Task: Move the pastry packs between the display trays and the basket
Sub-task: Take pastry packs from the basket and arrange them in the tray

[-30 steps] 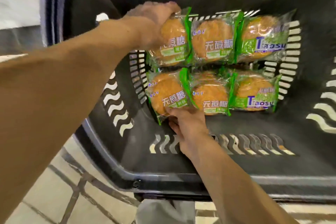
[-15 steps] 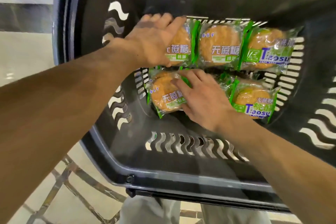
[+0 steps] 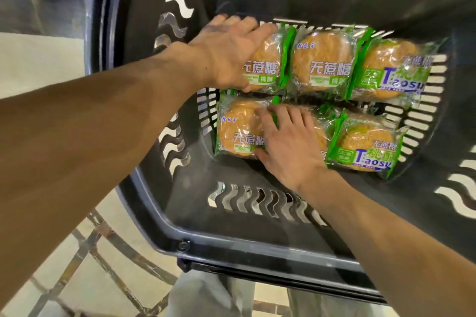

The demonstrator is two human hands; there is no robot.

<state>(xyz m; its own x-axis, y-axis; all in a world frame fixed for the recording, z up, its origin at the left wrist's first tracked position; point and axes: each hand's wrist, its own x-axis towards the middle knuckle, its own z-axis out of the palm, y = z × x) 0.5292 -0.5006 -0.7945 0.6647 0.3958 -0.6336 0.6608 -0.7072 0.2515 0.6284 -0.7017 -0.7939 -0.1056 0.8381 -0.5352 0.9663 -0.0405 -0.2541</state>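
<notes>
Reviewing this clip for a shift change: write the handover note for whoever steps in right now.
Left hand: flat on the far-left pack, thumb at its near edge.
Right hand: spread flat over the near-middle pack, fingertips on the near-left pack.
Things: six pastry packs in two rows of three on the floor of the basket.
Done: six packs lie in the basket.
Left: no display trays in view, so which way packs go next cannot be told.

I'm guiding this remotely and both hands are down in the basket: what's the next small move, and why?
Probably curl the left hand round the far-left pack and lift it. That hand lies flat over the pack's left end, thumb at its near edge, nothing gripped. The right hand rests flat across the near-row packs, so it can steady them. Six packs lie in the basket.
</notes>
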